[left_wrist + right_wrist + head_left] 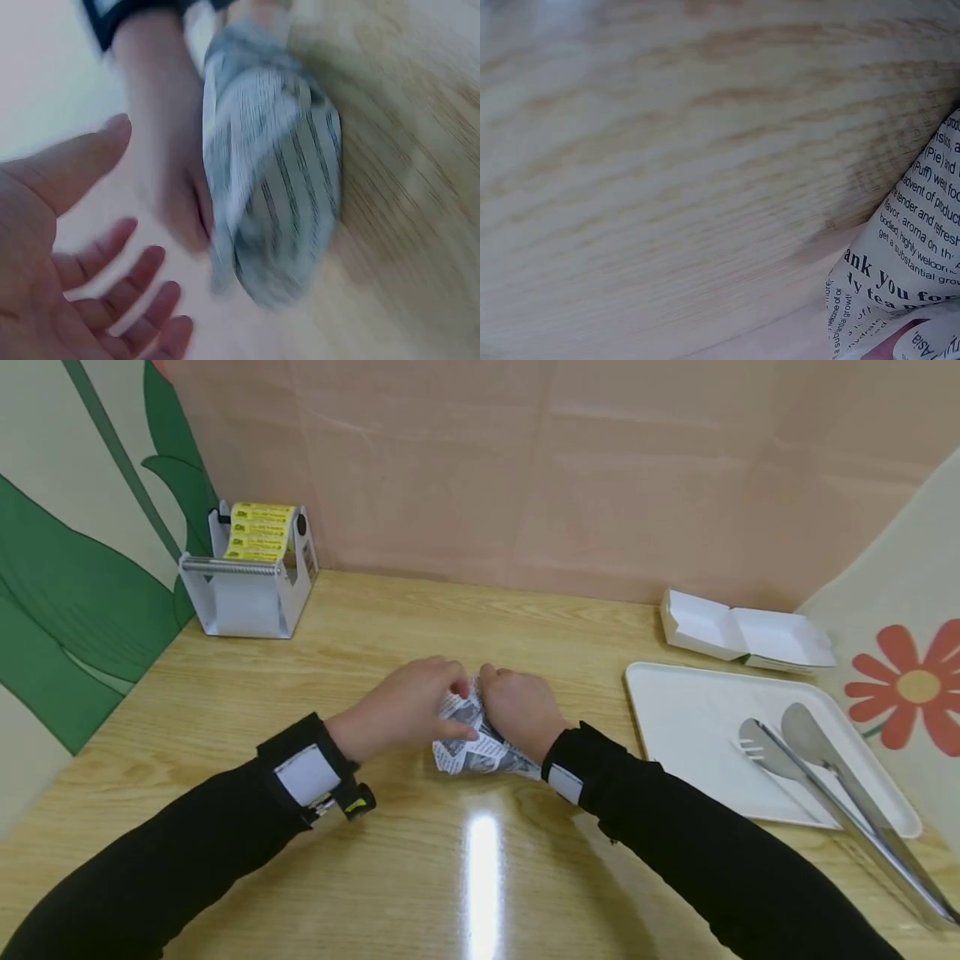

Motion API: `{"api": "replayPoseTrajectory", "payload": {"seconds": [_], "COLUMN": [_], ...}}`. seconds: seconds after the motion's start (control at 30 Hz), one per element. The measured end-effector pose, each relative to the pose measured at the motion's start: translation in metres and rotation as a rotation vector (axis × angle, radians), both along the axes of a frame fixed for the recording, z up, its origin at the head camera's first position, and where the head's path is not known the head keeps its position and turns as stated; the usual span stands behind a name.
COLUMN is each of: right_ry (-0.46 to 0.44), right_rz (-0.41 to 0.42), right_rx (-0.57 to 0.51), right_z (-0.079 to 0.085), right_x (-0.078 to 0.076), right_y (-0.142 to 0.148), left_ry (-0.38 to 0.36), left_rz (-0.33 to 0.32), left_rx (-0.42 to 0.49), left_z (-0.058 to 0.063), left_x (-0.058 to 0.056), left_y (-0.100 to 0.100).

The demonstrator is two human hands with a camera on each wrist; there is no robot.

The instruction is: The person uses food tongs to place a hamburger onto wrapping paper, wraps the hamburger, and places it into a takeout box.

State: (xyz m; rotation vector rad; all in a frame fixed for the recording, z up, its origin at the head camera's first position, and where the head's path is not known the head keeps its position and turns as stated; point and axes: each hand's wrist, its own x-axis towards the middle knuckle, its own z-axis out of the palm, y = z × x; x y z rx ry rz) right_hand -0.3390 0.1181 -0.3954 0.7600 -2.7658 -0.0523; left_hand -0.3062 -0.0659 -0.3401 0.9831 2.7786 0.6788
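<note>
A small bundle wrapped in newsprint-patterned paper (459, 756) is in front of me near the middle of the wooden table. My right hand (523, 708) grips its upper side with curled fingers; its tail of paper points right, under that wrist. Just left of the bundle is my left hand (411, 706), thumb and fingers spread apart around its near side. In the left wrist view, the left hand (97, 262) has loosely bent fingers with nothing between them, and the wrapped bundle (277, 187) looks blurred. Printed paper (922, 240) fills the right wrist view's lower right corner.
On the right, a white tray (660, 727) carries metal serving tongs (802, 731), whose handle overhangs its near edge. Behind it lies an opened white paper box (787, 631). A dispenser (247, 602) with a roll of yellow labels (258, 531) stands at back left.
</note>
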Motion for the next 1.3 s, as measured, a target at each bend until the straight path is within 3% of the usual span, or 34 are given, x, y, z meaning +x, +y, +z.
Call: {"api": "replayPoseTrajectory", "payload": {"seconds": [0.07, 0.13, 0.23, 0.37, 0.47, 0.57, 0.67, 0.77, 0.93, 1.07, 1.17, 1.3], "right_ry": [-0.008, -0.017, -0.039, -0.065, -0.106, -0.187, -0.304, -0.452, -0.813, -1.075, -1.175, -1.215], "right_rz": [0.008, 0.013, -0.007, -0.021, -0.024, -0.043, -0.078, -0.119, -0.129, -0.127, -0.13, -0.137], "right_rx": [-0.001, -0.013, -0.044, -0.029, -0.06, -0.157, -0.252, -0.302, -0.419, -0.586, -0.698, -0.761], "right_z": [0.0, -0.001, -0.003, -0.001, 0.008, 0.023, 0.041, 0.051, 0.041, 0.027, 0.02, 0.015], "right_x": [0.0, 0.001, 0.0, -0.001, -0.002, -0.003, 0.003, 0.016, 0.03, 0.036, 0.038, 0.038], "right_y": [0.001, 0.003, 0.003, 0.004, 0.006, 0.018, 0.039, 0.062, 0.082, 0.082, 0.081, 0.083], "left_ry": [0.123, 0.172, 0.164, 0.127, 0.126, 0.148, 0.153, 0.123, 0.085, 0.056, 0.05, 0.056], "left_rz": [-0.085, -0.131, -0.106, -0.057, -0.055, -0.056, -0.058, -0.048, -0.034, -0.032, -0.035, -0.043], "left_rx": [-0.069, -0.13, -0.183, -0.157, -0.167, -0.245, -0.325, -0.339, -0.323, -0.321, -0.323, -0.323], "left_z": [-0.001, -0.005, -0.014, -0.022, -0.024, -0.022, -0.018, -0.015, -0.015, -0.019, -0.021, -0.022], "left_x": [0.003, 0.004, 0.004, 0.002, 0.0, -0.002, -0.003, -0.004, -0.006, -0.008, -0.008, -0.008], "left_y": [0.013, 0.024, 0.032, 0.034, 0.033, 0.033, 0.033, 0.031, 0.029, 0.03, 0.031, 0.031]}}
